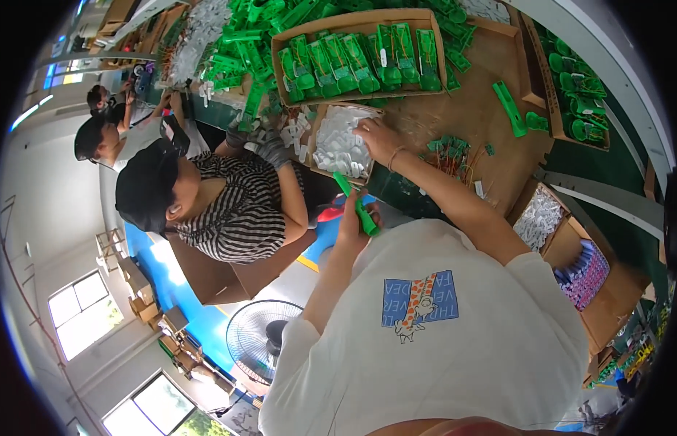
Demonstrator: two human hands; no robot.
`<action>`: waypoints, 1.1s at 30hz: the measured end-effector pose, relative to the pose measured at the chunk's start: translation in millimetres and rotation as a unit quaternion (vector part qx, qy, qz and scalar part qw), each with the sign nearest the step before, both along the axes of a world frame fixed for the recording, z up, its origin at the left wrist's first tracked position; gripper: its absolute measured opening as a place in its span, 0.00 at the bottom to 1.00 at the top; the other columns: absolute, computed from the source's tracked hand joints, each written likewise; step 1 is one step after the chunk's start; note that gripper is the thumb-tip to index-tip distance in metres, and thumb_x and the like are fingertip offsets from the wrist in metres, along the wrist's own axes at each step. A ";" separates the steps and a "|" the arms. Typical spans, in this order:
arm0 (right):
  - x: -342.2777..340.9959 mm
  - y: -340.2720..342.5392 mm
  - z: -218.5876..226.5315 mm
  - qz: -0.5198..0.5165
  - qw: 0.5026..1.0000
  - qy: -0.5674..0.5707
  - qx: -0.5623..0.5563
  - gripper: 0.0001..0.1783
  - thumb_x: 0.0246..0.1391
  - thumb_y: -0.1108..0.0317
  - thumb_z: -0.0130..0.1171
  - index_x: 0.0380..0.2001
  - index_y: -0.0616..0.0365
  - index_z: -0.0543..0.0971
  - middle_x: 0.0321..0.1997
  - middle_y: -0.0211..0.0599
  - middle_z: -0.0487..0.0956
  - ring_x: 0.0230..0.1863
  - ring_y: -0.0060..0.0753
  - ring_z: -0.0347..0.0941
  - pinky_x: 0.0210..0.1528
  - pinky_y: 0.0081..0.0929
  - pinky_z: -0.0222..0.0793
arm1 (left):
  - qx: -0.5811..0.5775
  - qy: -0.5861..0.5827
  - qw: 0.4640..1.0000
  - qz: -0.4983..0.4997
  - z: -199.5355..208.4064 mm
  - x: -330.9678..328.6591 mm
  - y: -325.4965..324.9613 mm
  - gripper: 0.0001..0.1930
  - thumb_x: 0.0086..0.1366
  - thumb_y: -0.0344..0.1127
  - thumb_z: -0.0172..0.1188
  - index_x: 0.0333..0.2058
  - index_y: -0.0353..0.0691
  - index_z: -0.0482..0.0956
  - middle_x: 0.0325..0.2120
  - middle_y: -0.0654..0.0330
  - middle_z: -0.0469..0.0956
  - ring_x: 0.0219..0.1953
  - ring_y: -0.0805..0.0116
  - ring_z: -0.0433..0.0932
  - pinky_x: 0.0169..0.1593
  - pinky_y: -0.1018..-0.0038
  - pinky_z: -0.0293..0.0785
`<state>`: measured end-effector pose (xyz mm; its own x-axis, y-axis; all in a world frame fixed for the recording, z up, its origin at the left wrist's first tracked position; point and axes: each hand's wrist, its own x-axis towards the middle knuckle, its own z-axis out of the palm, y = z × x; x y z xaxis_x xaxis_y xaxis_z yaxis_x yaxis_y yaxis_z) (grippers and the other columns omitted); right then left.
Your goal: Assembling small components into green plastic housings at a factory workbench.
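Held in my left hand (351, 220) is a long green plastic casing (363, 212), tilted upright just in front of my chest. My right hand (380, 141) reaches into a small cardboard box (318, 166) of white plastic pieces (341, 142). Its fingers are bent together at the right side of the pile, pinching a white piece whose outline is partly hidden. Behind that box stands a larger carton (357, 97) with several green casings (341, 67) in rows, orange wires running along them.
Loose green casings (249, 51) heap at the back left. On the right lie a single casing (509, 109) and wired green circuit boards (449, 150). A co-worker in a striped top (237, 207) works close on my left with gloved hands (269, 149). A fan (264, 340) stands behind.
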<state>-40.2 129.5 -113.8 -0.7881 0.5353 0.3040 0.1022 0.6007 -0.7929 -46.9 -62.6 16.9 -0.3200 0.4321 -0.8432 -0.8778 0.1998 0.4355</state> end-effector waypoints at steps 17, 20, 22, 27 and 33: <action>118.4 -11.1 121.4 0.006 0.905 -0.016 -0.424 0.13 0.56 0.63 0.61 0.27 0.63 0.76 0.18 0.30 0.76 0.18 0.17 0.71 0.20 0.18 0.65 | 0.114 0.121 0.965 -0.201 -26.4 18.5 66.4 0.20 0.69 0.56 0.43 0.33 0.45 0.68 0.24 0.66 0.68 0.24 0.75 0.67 0.28 0.77 0.63; 147.0 -17.5 118.7 -0.054 0.867 0.001 -0.495 0.13 0.61 0.63 0.56 0.26 0.60 0.75 0.17 0.22 0.71 0.17 0.12 0.67 0.18 0.14 0.60 | 0.139 0.100 0.955 -0.242 -22.9 33.7 85.7 0.25 0.70 0.62 0.38 0.33 0.44 0.69 0.24 0.65 0.69 0.24 0.73 0.68 0.29 0.75 0.65; 167.2 -21.5 116.2 -0.058 0.855 0.014 -0.515 0.13 0.59 0.64 0.58 0.26 0.62 0.75 0.18 0.27 0.76 0.19 0.14 0.71 0.19 0.15 0.65 | 0.114 0.075 0.958 -0.252 -23.5 49.7 91.7 0.27 0.70 0.62 0.37 0.34 0.43 0.70 0.24 0.64 0.70 0.23 0.73 0.69 0.28 0.76 0.64; 190.4 -27.6 120.6 -0.095 0.945 0.009 -0.313 0.13 0.60 0.64 0.56 0.26 0.63 0.75 0.18 0.34 0.77 0.17 0.26 0.74 0.20 0.23 0.67 | 0.122 0.117 0.939 -0.300 -27.6 66.1 94.6 0.28 0.70 0.62 0.35 0.38 0.42 0.72 0.25 0.64 0.71 0.26 0.73 0.72 0.30 0.76 0.69; 200.8 -31.3 117.4 -0.134 0.975 -0.022 -0.177 0.14 0.59 0.63 0.54 0.25 0.62 0.75 0.20 0.46 0.74 0.22 0.47 0.74 0.23 0.37 0.66 | 0.135 0.349 0.855 -0.358 -31.3 78.9 103.6 0.29 0.71 0.62 0.34 0.40 0.41 0.72 0.30 0.63 0.73 0.30 0.74 0.72 0.34 0.76 0.69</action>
